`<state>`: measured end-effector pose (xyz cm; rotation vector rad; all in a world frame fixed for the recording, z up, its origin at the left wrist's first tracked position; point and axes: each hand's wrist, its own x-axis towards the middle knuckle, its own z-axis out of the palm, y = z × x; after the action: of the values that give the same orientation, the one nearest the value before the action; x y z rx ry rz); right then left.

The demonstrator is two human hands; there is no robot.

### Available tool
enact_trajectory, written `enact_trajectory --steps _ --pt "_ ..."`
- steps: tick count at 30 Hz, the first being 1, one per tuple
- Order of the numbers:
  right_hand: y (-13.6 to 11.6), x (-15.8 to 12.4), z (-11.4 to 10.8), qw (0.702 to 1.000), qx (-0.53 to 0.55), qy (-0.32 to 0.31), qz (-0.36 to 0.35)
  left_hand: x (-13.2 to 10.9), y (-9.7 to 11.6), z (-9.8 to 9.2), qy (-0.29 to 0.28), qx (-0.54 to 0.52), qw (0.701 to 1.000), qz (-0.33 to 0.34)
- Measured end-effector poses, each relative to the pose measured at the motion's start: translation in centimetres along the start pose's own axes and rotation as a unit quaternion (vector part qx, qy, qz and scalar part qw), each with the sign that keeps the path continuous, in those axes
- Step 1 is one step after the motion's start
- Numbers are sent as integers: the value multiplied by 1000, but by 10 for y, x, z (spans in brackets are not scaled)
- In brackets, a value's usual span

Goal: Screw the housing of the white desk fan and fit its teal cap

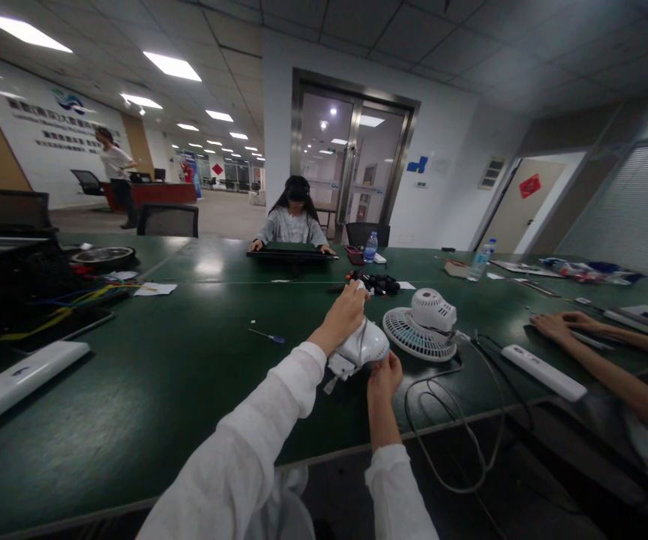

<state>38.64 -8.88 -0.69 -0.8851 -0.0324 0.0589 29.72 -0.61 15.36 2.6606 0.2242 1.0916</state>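
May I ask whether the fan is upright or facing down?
Facing down: the fan has its round grille on the green table, motor housing uppermost.

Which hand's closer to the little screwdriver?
Left. The left hand is right of the screwdriver, on the white housing; the right hand is farther right, at the housing's rounded end.

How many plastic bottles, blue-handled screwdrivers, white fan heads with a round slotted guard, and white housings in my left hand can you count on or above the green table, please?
Plastic bottles: 2
Blue-handled screwdriver: 1
White fan head: 1
White housing in the left hand: 1
Total: 5
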Motion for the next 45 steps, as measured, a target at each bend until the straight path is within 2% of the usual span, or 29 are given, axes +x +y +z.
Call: enact_trajectory --steps 9,14,21,25,29,33,36,41,45 --pt "6 -2 4 999 -30 -33 9 3 3 -4 -23 19 1000 8" --pt "-6 3 -3 988 -103 -112 -8 12 -7 -10 -37 33 999 -1" --pt "-29 19 -9 941 -226 -247 -52 25 -14 -14 -72 43 996 13" --pt "-37 25 -6 922 -247 -290 -72 23 -17 -11 -76 51 996 6" --pt "-37 28 -4 921 -242 -299 -64 20 -20 -8 -70 49 996 -1" --pt "-26 29 -4 940 -213 -266 -15 19 -23 -5 -61 43 997 1" --pt "-18 32 -3 952 -180 -239 68 20 -24 -4 -53 40 998 6" --pt "-16 44 1 943 -148 -218 201 22 -20 -3 -52 36 998 28" --pt "-19 53 4 934 -154 -216 241 21 -20 -2 -49 30 998 31"
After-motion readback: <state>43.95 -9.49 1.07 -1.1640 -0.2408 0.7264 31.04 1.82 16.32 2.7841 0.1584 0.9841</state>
